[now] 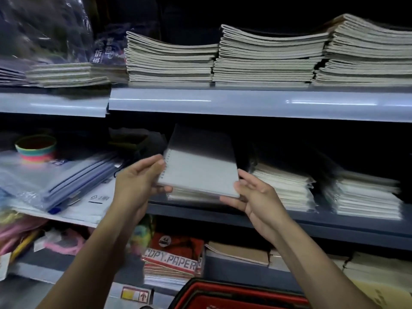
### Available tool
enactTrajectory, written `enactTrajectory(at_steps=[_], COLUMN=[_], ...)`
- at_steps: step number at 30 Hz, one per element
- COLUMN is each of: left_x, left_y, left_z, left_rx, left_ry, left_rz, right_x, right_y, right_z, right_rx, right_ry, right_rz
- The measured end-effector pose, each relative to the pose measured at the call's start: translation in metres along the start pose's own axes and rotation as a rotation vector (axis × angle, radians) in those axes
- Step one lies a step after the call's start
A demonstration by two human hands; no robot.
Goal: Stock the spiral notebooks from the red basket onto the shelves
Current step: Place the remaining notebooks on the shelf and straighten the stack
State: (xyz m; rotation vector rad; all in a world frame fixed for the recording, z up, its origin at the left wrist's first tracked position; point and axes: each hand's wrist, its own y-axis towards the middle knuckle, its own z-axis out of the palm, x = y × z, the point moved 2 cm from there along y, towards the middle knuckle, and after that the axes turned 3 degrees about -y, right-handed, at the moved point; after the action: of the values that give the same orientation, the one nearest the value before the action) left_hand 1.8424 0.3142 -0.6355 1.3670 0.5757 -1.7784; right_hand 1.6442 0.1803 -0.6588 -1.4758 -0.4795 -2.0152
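A white spiral notebook with its coil on the left is held tilted over a low stack of similar notebooks on the middle shelf. My left hand grips its left, coil side, thumb under the near corner. My right hand grips its near right corner, fingers below and thumb at the edge. The far half of the notebook is in shadow under the upper shelf. The red basket sits at the bottom edge of the view, its contents hidden.
Wrapped notebook stacks lie right of the held notebook on the middle shelf; plastic folders and a colourful ring lie left. The upper shelf carries tall exercise-book stacks. Copy paper packs sit on the bottom shelf.
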Motion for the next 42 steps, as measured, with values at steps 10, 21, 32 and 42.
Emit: enactTrajectory(at_steps=[10, 21, 32, 42], left_x=[-0.012, 0.006, 0.019, 0.102], left_y=[-0.023, 0.033, 0.006, -0.001], left_z=[-0.005, 0.019, -0.002, -0.042], left_rx=[0.012, -0.16, -0.193, 0.017], left_ry=[0.476, 0.598, 0.482, 0.538], left_rz=[0.27, 0.396, 0.472, 0.194], right_x=[-0.003, -0.02, -0.027, -0.079], right_y=[-0.011, 0.041, 0.003, -0.003], right_z=[-0.011, 0.009, -0.012, -0.017], right_rx=[-0.141, -0.429, -0.395, -0.309], right_ry=[-0.348, -0.526, -0.611, -0.89], right_rz=[-0.123, -0.411, -0.414, -0.345])
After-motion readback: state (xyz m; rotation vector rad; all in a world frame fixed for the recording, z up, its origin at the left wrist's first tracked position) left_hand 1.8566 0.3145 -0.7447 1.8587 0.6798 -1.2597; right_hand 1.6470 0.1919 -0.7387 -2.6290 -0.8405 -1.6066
